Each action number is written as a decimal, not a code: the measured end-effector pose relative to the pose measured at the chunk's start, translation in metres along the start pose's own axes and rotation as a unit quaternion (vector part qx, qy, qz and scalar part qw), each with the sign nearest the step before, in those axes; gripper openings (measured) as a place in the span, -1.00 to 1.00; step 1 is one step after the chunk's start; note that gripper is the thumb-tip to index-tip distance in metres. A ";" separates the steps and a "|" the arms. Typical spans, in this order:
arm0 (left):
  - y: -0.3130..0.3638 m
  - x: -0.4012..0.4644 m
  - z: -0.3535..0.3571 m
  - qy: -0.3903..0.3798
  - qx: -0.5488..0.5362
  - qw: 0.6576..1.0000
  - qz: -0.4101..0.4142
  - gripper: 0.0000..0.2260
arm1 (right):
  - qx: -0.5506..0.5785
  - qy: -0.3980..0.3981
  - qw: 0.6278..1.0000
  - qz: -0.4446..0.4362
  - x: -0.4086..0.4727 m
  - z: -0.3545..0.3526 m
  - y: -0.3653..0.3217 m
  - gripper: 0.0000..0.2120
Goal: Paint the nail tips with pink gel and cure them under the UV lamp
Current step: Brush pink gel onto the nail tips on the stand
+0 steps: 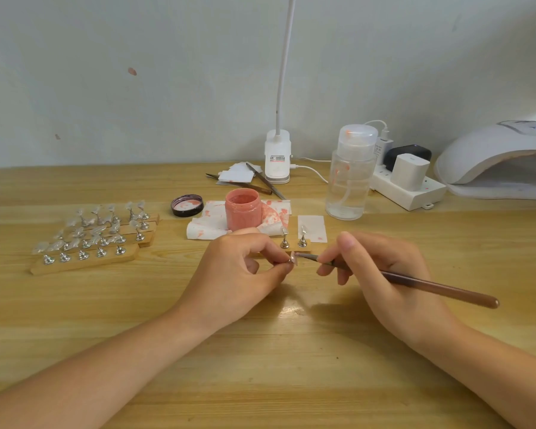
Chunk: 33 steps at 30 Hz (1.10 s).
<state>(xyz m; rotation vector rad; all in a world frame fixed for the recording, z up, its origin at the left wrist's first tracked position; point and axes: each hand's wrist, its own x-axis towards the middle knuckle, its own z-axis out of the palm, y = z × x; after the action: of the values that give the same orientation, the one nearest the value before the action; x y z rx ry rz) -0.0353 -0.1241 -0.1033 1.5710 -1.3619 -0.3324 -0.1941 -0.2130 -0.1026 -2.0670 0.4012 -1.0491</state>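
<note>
My left hand [245, 267] pinches a small nail tip [292, 259] on its metal stand, held just above the table. My right hand [378, 267] grips a brown brush [430, 286], and the bristles touch the nail tip. Behind the hands stands an open jar of pink gel [243, 213] on a stained paper towel [211, 224]. Two metal stands [293, 239] sit on a wooden strip right behind my fingers. The white UV lamp [502, 159] is at the far right. Wooden strips with several clear nail tips [93, 233] lie at the left.
The jar's black lid [187, 205] lies left of the jar. A clear pump bottle [350, 174], a white power strip [409, 187] with plugs, a clip desk lamp [277, 159], tweezers [260, 184] and white pads stand at the back by the wall.
</note>
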 end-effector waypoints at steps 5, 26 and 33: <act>-0.001 0.000 0.000 0.000 0.016 1.000 0.005 -0.83 | 0.026 -0.001 0.999 0.020 0.000 0.002 0.002 -0.62; 0.000 0.001 0.001 0.003 0.014 1.000 0.004 -0.79 | 0.038 0.014 0.999 0.031 0.001 0.002 0.002 -0.57; 0.000 0.001 0.000 -0.001 0.013 1.000 0.010 -0.80 | 0.082 0.018 0.996 0.030 -0.002 0.001 0.002 -0.58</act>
<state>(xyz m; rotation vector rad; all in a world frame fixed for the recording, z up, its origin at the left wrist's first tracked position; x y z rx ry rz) -0.0353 -0.1250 -0.1029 1.5777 -1.3870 -0.3057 -0.1948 -0.2124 -0.1053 -1.8831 0.3797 -1.0492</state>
